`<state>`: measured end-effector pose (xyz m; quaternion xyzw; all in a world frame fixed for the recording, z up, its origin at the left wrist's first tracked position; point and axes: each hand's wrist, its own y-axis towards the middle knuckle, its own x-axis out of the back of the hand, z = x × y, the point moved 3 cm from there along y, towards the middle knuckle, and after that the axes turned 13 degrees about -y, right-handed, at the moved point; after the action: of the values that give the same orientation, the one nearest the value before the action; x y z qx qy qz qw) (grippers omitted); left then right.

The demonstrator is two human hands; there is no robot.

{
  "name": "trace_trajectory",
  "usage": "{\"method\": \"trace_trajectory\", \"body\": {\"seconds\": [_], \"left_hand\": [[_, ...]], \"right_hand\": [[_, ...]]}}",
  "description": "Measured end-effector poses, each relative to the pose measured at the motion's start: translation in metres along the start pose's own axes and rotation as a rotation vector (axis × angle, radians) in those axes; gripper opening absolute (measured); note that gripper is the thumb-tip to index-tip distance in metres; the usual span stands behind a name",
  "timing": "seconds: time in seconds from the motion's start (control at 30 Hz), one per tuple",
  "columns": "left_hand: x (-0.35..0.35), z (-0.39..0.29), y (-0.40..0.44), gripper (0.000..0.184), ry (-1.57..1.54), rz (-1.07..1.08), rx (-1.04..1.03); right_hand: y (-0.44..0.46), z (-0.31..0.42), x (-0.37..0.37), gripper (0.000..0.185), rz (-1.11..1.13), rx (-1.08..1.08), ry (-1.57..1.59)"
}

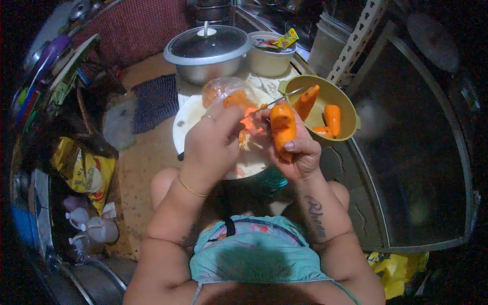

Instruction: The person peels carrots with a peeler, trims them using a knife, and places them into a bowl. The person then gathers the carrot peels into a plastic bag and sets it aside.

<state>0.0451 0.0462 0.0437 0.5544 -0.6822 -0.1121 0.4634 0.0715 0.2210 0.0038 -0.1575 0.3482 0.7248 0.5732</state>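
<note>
My left hand (213,142), with a ring on one finger, is closed around a knife (277,103). The knife's dark handle end shows at the hand's left side, and its thin blade points up and right, passing just beyond the carrot. My right hand (302,155) grips an orange carrot (283,127), held nearly upright with the thumb on its lower part. Both hands are over a round white board (185,119). A clear plastic bag (223,87) with orange pieces lies on the board. Orange scraps are partly hidden between the hands.
A yellow-green bowl (351,109) with several carrots stands right of the board. Behind are a lidded pot (206,66) and a cream tub (269,62) with packets. Jugs (100,230) and a yellow bag (96,175) stand left. A dark framed panel (412,152) fills the right side.
</note>
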Motion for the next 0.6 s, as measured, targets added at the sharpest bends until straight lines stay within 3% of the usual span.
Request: {"method": "trace_trajectory", "body": {"seconds": [0.07, 0.17, 0.3, 0.6], "left_hand": [[0.005, -0.001, 0.002, 0.025, -0.01, -0.012, -0.048], [0.012, -0.002, 0.001, 0.038, -0.04, 0.112, 0.051], [0.015, 0.006, -0.001, 0.034, -0.031, 0.067, -0.015], [0.013, 0.022, -0.005, 0.026, -0.089, 0.006, 0.0]], "right_hand": [[-0.001, 0.003, -0.002, 0.078, -0.04, 0.014, -0.065], [-0.004, 0.006, 0.0, 0.081, -0.088, 0.041, -0.212], [-0.005, 0.008, -0.005, 0.081, -0.192, 0.093, -0.374], [-0.009, 0.008, 0.013, 0.065, -0.236, 0.056, -0.701]]}}
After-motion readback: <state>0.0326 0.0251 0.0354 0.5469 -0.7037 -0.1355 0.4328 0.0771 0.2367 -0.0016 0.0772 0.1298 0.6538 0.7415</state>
